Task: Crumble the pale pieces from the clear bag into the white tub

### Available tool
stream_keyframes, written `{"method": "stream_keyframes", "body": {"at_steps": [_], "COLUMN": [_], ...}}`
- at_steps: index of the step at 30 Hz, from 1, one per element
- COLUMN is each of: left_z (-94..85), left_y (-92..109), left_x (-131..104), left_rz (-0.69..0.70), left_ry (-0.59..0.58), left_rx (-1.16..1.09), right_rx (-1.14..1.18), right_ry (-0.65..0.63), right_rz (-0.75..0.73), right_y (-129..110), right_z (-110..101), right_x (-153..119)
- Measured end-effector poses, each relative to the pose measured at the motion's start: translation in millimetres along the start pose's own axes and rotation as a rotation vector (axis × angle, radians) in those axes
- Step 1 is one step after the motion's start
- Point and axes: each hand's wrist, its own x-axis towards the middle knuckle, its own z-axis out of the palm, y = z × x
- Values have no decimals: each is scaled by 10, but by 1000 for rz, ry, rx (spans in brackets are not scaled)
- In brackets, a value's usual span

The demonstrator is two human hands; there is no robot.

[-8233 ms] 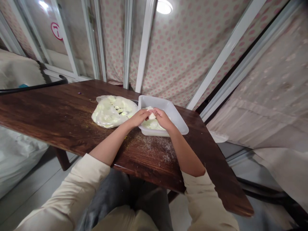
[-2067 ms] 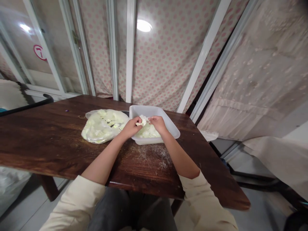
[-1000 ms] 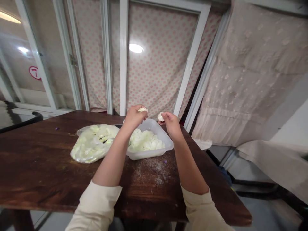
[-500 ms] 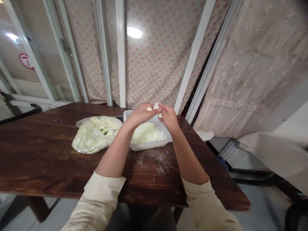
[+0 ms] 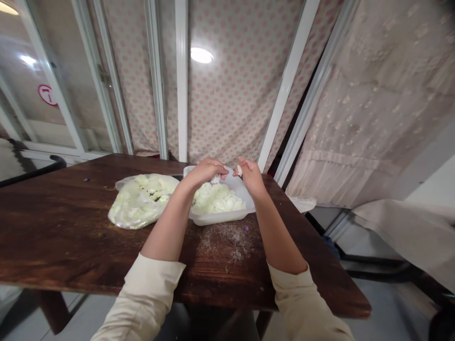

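Observation:
Above a white plastic tub (image 5: pixel 218 219), my two hands are slightly apart. My left hand (image 5: pixel 207 171) has its fingers curled downward, and a small whitish piece (image 5: pixel 215 179) shows under them. Between the thumb and fingers of my right hand (image 5: pixel 251 176) is another small whitish piece (image 5: pixel 239 170). Inside the tub lies a heap of pale greenish-white pieces (image 5: pixel 220 198), which look like cauliflower florets. To the left rests a clear plastic bag (image 5: pixel 137 215) with similar pale pieces, partly behind my left forearm.
Whitish crumbs (image 5: pixel 227 241) are scattered on the dark wooden table (image 5: pixel 71 237) before the tub, with a small purple bit (image 5: pixel 246 228). Behind the table stand white-framed panels and a dotted curtain (image 5: pixel 234 94). Pale cloth (image 5: pixel 408 227) hangs at the right.
My hands, together on a whitish piece half a second ago, have separated, with a whitish bit now at each. My left hand has lowered slightly toward the tub. The view has shifted a little.

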Motion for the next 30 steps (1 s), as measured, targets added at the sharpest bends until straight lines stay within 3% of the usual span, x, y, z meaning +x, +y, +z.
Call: {"method": "stream_keyframes", "body": {"at_steps": [4,9,11,13,15,16,19,25,30], "left_z": [8,-41,-66,-86,-98,-102,-110,-128,-127], "left_y": [-64,-165,-185,-188,-181,-175,-166,-187,-78], "left_x": [12,47,52,49,45,44,42,66,-5], "left_rz": [26,-21,-44,-51,-53,-56,-80,-119,-96], "left_ry": [-71,4,44,71,78,80,83,93,141], "left_rx": [151,342,378,403,421,426,430,415,429], "right_rx": [-219,-440,-458,-464,-476,-481,-496,-432,-243], "right_ry": [12,-62,-212,-481,-720,-764,-766,-984,-881], "right_rz": [-9,6,99,198,226,206,143,226,156], "right_y": [49,159,196,206,192,181,168,242,242], "right_z": [9,-30,-61,-85,-87,-76,-6,97,154], "right_x": [-8,-1,-6,-21,-43,-54,-81,-119,-208]}}
